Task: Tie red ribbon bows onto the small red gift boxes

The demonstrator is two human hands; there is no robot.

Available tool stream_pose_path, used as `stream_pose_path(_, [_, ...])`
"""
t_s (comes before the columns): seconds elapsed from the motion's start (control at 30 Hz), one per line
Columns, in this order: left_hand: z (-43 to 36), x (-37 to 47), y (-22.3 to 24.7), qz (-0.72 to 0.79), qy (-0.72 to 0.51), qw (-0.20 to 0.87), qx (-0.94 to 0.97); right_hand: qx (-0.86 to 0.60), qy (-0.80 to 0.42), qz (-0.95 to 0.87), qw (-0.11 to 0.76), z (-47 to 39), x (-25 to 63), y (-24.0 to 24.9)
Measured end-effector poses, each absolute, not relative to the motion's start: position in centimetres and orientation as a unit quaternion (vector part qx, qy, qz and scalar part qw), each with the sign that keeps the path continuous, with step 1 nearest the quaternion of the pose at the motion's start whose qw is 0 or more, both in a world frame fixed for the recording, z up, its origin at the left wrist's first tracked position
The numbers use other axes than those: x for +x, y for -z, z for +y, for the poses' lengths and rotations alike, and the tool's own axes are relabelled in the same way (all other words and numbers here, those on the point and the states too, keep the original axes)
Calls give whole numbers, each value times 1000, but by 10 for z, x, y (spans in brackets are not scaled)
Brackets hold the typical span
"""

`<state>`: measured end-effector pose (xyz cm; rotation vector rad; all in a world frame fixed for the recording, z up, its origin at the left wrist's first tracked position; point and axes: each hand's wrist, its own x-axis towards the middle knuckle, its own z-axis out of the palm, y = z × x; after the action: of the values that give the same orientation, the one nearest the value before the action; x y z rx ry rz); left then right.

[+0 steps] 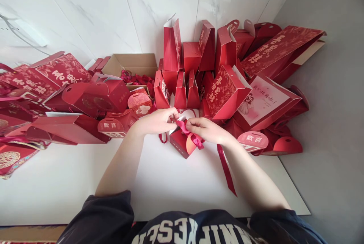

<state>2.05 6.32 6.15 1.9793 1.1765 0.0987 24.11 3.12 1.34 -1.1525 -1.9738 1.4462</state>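
Observation:
A small red gift box (pixel 179 143) stands on the white table in front of me, tilted slightly to one side. Crimson ribbon (pixel 183 125) runs across its top, and a loose tail of it trails over the table under my right forearm. My left hand (pixel 160 121) is at the box's upper left, thumb and fingers pinched by the ribbon and a white flap; what exactly lies between them is partly hidden. From the other side, my right hand (pixel 206 128) pinches the ribbon above the box's rounded orange-pink flap.
Red gift boxes (pixel 229 92) stack up against the wall behind my hands and to the right. More red boxes (pixel 71 128) crowd the left side. A cardboard carton (pixel 133 64) with crimson ribbons stands at the back. The white table (pixel 170 187) ends at a grey wall on the right.

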Motion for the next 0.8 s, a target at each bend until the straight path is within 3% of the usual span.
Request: stream_pose_path(0.8, [64, 14, -66, 488, -43, 510, 707, -456, -433, -738, 245, 29, 234, -12])
